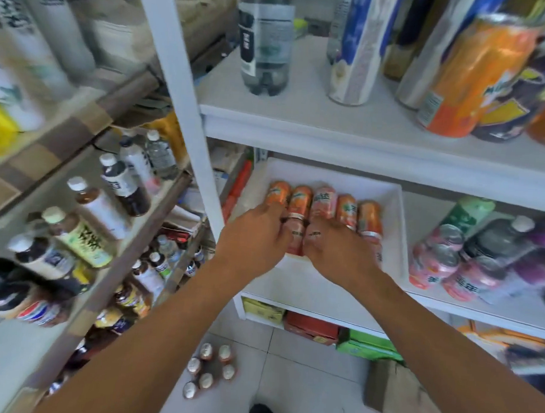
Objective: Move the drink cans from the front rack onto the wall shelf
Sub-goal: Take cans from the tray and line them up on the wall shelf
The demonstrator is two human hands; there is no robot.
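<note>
The drink cans (321, 205) lay on their sides in a white tray (399, 230) on the middle level of a white shelf unit (330, 140), packed side by side in two rows, the far row orange and pink, the near row mostly pink under the hands. Their labels carried printed characters too blurred to read. The left hand (257, 240) rested over the left end of the rows, its fingers (272, 211) curled down on the cans there, and the right hand (335, 249) sat just beside it, its fingers (318, 231) curled over a pink can in the near row; whether either hand truly gripped a can could not be told. To the right of the tray on the same level lay pink cans (440, 260) bundled in clear wrap beside dark bottles (497, 238). On the level above stood a clear water bottle (266, 43), a blue and white can (362, 48) and a tall orange can (470, 77) whose logo was smeared. To the left, a second rack (129, 231) held tea bottles (79, 235) with white caps and one green label with large dark characters. On the tiled floor (288, 378) below stood a small cluster of bottles (211, 369) with pale caps.
</note>
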